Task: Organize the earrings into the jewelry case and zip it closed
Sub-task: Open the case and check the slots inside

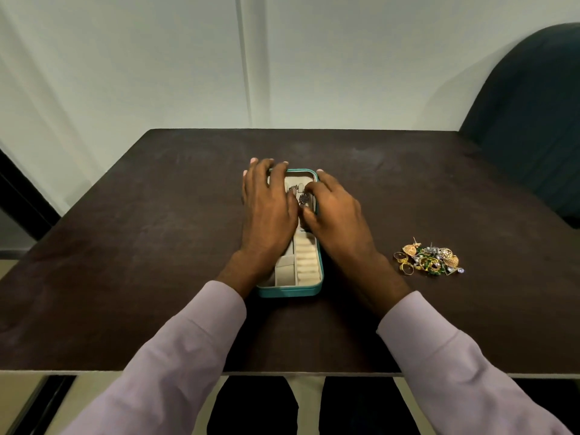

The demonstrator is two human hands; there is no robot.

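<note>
At frame centre, my left hand (266,208) lies flat steadying the case (290,290); my right hand (332,208) pinches an earring (303,199) over its far compartment, the pile (428,259) waiting lower right.

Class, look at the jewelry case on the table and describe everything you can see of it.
The jewelry case is a small oblong box with a teal outer wall and rounded corners, lying open and flat near the middle of the dark table. Its pale cream lining looks soft and is split into compartments, with a ridged row of ring slots along its right side. Dark silvery earrings sit at the far end. The left hand rests across it, and the right hand reaches in, fingers by the earrings.
</note>
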